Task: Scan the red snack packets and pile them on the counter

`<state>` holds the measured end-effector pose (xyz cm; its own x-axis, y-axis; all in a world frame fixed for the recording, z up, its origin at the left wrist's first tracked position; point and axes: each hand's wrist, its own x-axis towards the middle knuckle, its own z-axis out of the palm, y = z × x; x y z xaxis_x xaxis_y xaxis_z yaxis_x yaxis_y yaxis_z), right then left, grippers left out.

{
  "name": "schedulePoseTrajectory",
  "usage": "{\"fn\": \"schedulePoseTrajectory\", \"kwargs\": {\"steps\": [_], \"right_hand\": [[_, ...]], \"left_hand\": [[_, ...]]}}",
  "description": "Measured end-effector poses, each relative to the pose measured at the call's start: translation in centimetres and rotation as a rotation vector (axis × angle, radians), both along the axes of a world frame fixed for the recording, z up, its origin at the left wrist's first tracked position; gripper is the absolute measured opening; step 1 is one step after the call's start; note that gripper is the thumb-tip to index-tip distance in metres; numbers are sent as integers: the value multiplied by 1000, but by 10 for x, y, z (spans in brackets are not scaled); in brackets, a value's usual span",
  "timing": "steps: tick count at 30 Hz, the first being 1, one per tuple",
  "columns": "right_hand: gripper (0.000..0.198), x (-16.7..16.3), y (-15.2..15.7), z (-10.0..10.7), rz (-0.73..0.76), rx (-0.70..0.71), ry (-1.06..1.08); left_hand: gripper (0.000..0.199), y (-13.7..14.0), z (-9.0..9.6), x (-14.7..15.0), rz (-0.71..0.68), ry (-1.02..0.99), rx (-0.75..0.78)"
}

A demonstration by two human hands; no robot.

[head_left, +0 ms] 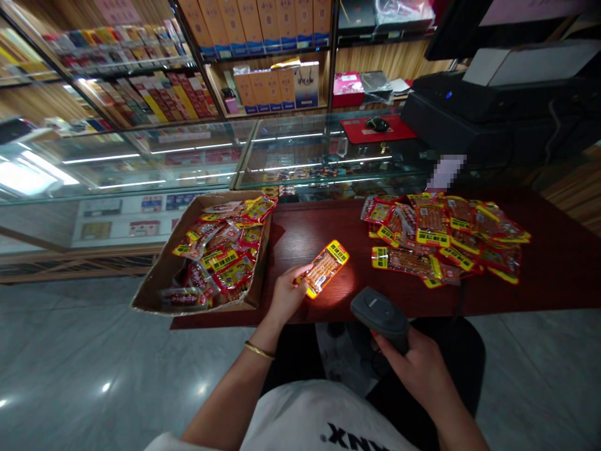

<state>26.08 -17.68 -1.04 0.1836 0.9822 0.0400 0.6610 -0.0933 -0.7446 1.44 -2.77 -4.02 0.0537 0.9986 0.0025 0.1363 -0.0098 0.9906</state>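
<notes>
Snack packet (327, 269) and scanner (379, 311) are both in hand: nearest, the right hand (420, 363) curls its fingers around the scanner's handle; just beyond, the left hand (288, 293) pinches the packet's edge over a red table (307, 225). Left sits an open carton (157, 282) of packets, right a loose pile (432, 225). Behind are a glass counter (286, 147) and shelves (375, 59).

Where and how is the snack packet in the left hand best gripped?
Likely by the near-left corner of the snack packet, coming from the left, thumb on top, as the left hand does: it is flat, and this leaves most of its printed face uncovered.
</notes>
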Motion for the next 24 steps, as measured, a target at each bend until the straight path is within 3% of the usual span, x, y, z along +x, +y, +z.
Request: {"fn": "schedulePoseTrajectory", "kwargs": {"steps": [8, 11, 14, 17, 20, 24], "right_hand": [[28, -1, -1, -2, 30, -9, 37], [28, 0, 0, 3, 29, 1, 64], [26, 4, -1, 6, 3, 16, 94], [26, 11, -5, 5, -52, 25, 97], [28, 17, -9, 4, -103, 19, 93], [31, 25, -14, 4, -154, 3, 95]], "left_hand": [[38, 2, -1, -3, -34, 53, 55], [34, 4, -2, 0, 15, -57, -64], [42, 16, 5, 17, 50, -268, -212], [49, 41, 23, 60, 21, -434, -224], [48, 78, 43, 125, -31, -536, -213], [45, 119, 55, 203, -171, -595, -287]]}}
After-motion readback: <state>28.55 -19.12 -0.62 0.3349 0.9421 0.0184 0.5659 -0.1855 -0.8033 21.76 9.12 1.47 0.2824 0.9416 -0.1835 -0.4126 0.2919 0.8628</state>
